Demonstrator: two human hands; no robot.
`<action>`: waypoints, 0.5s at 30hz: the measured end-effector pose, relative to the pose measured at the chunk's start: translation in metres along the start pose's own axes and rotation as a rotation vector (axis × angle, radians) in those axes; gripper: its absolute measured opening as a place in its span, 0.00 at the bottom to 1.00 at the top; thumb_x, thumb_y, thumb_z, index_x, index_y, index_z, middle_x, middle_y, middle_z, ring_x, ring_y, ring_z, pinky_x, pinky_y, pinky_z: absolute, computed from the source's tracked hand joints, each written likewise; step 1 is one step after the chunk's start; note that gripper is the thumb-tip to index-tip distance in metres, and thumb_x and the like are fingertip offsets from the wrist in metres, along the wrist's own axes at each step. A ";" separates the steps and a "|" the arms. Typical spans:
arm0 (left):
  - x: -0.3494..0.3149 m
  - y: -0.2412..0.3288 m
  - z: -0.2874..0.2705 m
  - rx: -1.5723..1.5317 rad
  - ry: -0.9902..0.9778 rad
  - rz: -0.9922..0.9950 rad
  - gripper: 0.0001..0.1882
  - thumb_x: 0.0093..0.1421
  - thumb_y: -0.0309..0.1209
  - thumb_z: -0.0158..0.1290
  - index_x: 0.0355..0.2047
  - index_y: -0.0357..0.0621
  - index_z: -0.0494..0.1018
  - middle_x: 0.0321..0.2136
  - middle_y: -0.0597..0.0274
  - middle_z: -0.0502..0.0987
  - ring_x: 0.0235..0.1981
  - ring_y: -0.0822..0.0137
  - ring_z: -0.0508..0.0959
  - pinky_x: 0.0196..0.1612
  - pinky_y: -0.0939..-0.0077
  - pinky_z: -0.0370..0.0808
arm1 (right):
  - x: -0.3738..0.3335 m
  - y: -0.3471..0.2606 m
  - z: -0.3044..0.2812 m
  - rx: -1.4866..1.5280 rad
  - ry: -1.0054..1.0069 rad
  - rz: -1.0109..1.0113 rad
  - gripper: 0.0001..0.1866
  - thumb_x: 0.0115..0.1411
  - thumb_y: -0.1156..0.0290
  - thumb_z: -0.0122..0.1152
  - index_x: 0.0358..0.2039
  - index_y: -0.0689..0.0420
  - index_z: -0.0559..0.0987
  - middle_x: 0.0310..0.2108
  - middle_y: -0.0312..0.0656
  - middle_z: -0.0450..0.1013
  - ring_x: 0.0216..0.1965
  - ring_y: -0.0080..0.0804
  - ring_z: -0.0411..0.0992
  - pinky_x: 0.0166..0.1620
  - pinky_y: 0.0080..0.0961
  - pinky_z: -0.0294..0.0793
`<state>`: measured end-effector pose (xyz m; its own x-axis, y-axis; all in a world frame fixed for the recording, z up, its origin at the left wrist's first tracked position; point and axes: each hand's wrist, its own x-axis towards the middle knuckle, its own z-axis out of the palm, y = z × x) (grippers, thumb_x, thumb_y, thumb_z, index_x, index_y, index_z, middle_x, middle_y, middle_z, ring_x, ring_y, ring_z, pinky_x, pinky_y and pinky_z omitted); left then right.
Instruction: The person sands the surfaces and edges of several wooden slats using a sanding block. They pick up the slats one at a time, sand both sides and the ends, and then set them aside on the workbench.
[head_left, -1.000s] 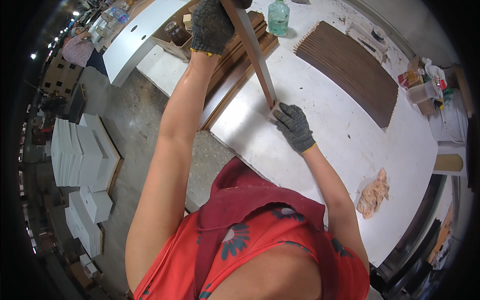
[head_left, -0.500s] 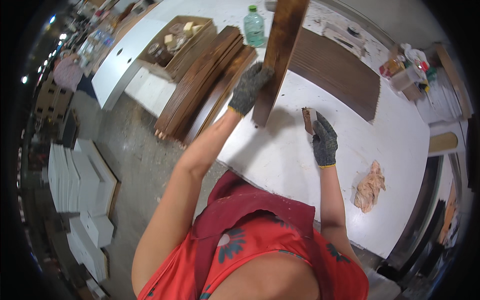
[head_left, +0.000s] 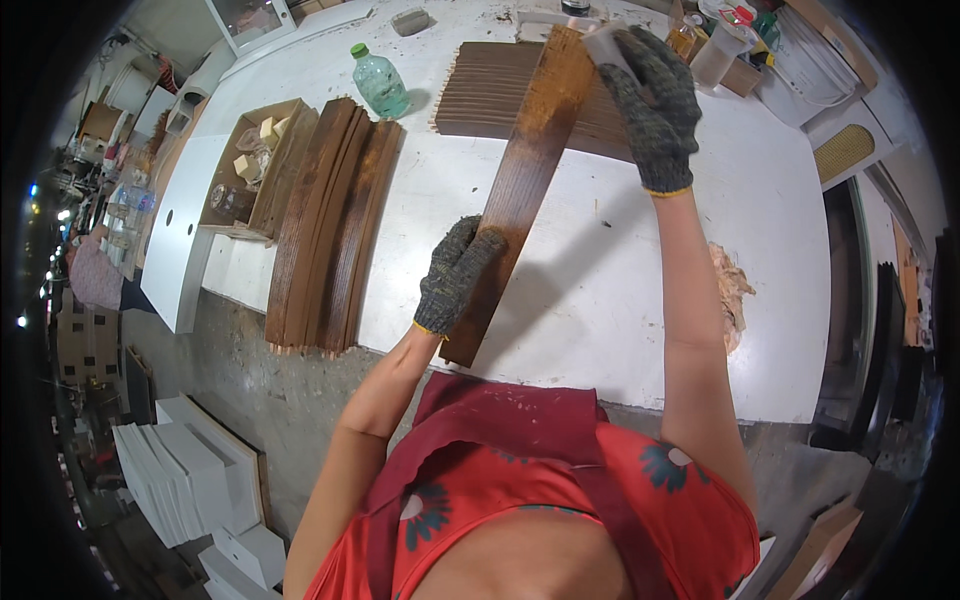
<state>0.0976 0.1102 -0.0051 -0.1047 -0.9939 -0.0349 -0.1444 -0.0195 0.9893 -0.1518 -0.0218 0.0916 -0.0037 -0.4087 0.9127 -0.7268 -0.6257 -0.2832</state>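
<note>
My left hand (head_left: pixel 458 278), in a dark knitted glove, grips the edge of a brown wooden board (head_left: pixel 537 150) near its close end. The board has a grooved grain with darker patches, and it slants away from me over the white table (head_left: pixel 400 250). My right hand (head_left: pixel 657 115), gloved the same way, is closed on a small pale flat block (head_left: pixel 606 50) at the board's far end. Whether the block touches the wood I cannot tell. Beyond lies a row of similar brown boards (head_left: pixel 490 88), and to the left stands a stack of them (head_left: pixel 318 220).
Left of the stack sits an open box (head_left: pixel 255 170) with yellowish blocks and a jar. A clear green-capped bottle (head_left: pixel 380 85) stands behind. A crumpled cloth (head_left: pixel 732 295) lies beside my right forearm. Containers (head_left: pixel 720 55) crowd the back right; white panels (head_left: pixel 175 480) lean on the floor.
The board has swung from steeply raised to a lower slant, its near end closer to me. My right hand has moved from the tabletop up to its far end, still holding the small block.
</note>
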 end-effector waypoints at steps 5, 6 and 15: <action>-0.005 -0.010 -0.006 -0.016 0.081 -0.034 0.14 0.63 0.32 0.51 0.46 0.36 0.72 0.35 0.60 0.77 0.37 0.71 0.74 0.43 0.75 0.71 | -0.007 -0.002 0.017 -0.140 -0.009 -0.161 0.23 0.49 0.71 0.69 0.48 0.52 0.79 0.47 0.44 0.75 0.50 0.41 0.72 0.54 0.34 0.69; -0.006 -0.014 -0.009 0.024 0.097 0.016 0.14 0.63 0.31 0.51 0.47 0.36 0.72 0.35 0.60 0.77 0.38 0.71 0.74 0.43 0.75 0.72 | -0.012 -0.003 0.018 -0.116 -0.012 -0.164 0.23 0.49 0.72 0.69 0.48 0.52 0.79 0.48 0.44 0.75 0.49 0.41 0.72 0.54 0.34 0.69; 0.010 -0.013 -0.028 0.287 0.236 0.466 0.14 0.58 0.25 0.52 0.45 0.36 0.73 0.40 0.49 0.76 0.42 0.59 0.76 0.47 0.69 0.73 | -0.115 -0.098 0.012 -0.012 -0.413 -0.134 0.24 0.56 0.64 0.59 0.54 0.44 0.74 0.56 0.41 0.68 0.56 0.40 0.66 0.58 0.41 0.62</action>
<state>0.1256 0.0975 -0.0145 -0.0041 -0.8887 0.4586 -0.3998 0.4218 0.8138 -0.0719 0.0783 0.0110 0.3648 -0.5575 0.7457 -0.7100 -0.6847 -0.1646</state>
